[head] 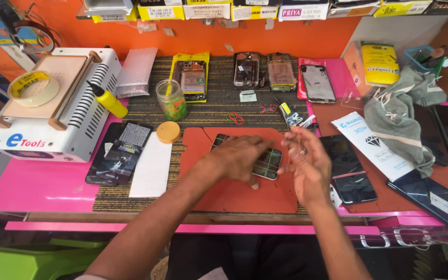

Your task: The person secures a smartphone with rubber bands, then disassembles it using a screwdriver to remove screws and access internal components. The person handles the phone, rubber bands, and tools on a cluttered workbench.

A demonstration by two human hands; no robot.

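A phone (268, 162) lies screen-up on a red mat (234, 194) in the middle of the bench. My left hand (237, 158) rests flat on the phone and covers most of it. My right hand (307, 163) hovers just right of the phone, fingers pinched on a thin clear film or strip that rises toward a small tool (288, 115); the hand is blurred, so what it pinches is hard to make out.
A white heating machine (53, 101) with a tape roll (32, 88) stands at the left. A yellow squeeze bottle (109, 100), open jar (172, 99), its lid (168, 131), several opened phones (247, 70), dark glass panels (351, 173) and a grey cloth (400, 116) surround the mat.
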